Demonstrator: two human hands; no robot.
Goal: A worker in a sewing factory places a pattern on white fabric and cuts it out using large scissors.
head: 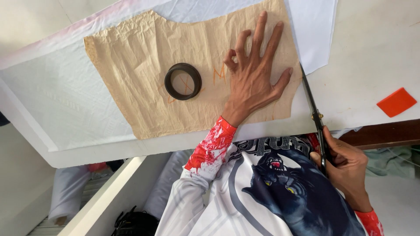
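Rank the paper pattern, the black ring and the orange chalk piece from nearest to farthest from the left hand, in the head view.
From the left hand:
1. Paper pattern, directly under the palm, touching.
2. Black ring, on the pattern, just beside the wrist side.
3. Orange chalk piece, far across the table, beyond the scissors.

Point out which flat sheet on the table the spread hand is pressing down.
The brown paper pattern, held flat by the left hand. It lies on top of the white fabric and carries a dark ring; the fabric is bare beside it.

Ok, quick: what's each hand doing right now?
Left hand: open, fingers spread, pressing flat on the brown paper pattern.
Right hand: closed on the scissors.
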